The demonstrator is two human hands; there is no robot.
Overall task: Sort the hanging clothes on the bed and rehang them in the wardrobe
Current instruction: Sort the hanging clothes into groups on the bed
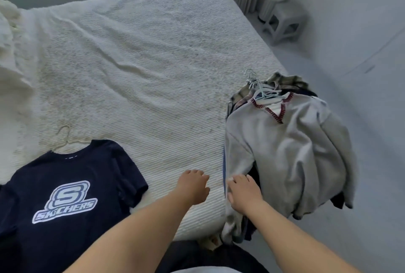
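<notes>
A pile of clothes on hangers lies at the bed's right edge, topped by a grey sweater (285,148) with red stitching at its V-neck. Pale hanger hooks (255,84) stick out at the pile's far end. A navy T-shirt (65,189) with a white logo lies flat at the near left on a thin hanger (65,133). My right hand (244,191) rests on the sweater's near left edge, fingers curled over the cloth. My left hand (194,185) hovers over the bedspread just left of the pile, fingers loosely bent, holding nothing.
The bed (142,64) has a ribbed cream cover, with a crumpled blanket (11,53) at the far left. A grey stool (285,25) with a ribbed vase (272,3) stands on the floor beyond the bed's right corner. Part of the pile hangs over the bed's edge.
</notes>
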